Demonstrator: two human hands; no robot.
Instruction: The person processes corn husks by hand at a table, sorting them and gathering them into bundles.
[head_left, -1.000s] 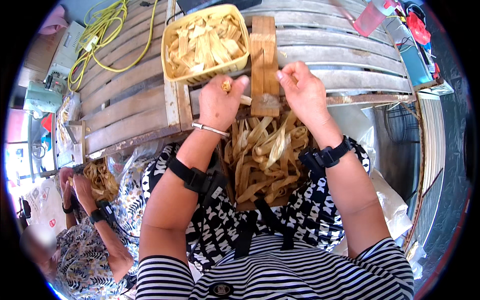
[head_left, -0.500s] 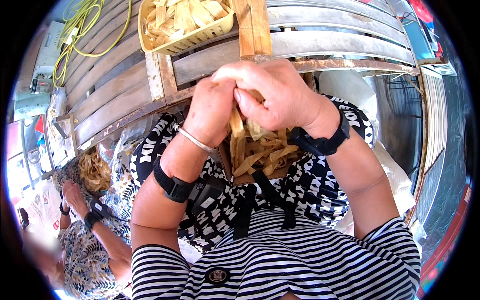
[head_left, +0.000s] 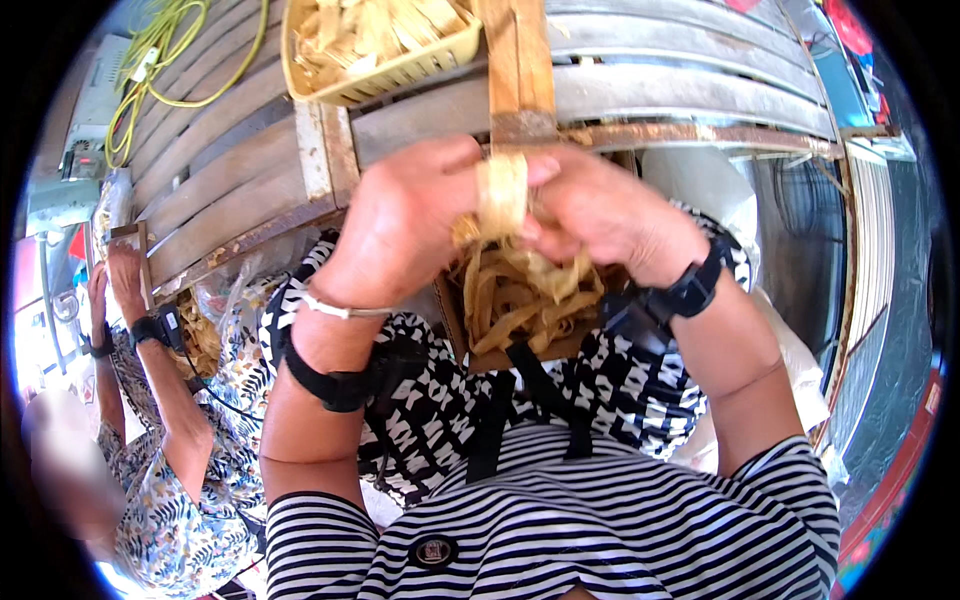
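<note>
Since the earlier frame, both hands have been raised closer to the camera. A pale folded strip [head_left: 502,192] is pinched between the left hand [head_left: 405,225] and the right hand [head_left: 610,215], both closed on it, just above the box of dried strips [head_left: 520,300] on the lap. Beyond the strip, a yellow basket [head_left: 385,45] of similar pieces is set on the slatted wooden worktop [head_left: 230,180]. Left of the box, another person's hand [head_left: 125,275] is seen.

A weathered slatted wooden bench [head_left: 650,95] stretches just beyond the left hand [head_left: 400,230] and right hand [head_left: 610,215]; on it sit a yellow basket [head_left: 380,75] of pale strips and an upright wooden block [head_left: 518,70]
</note>
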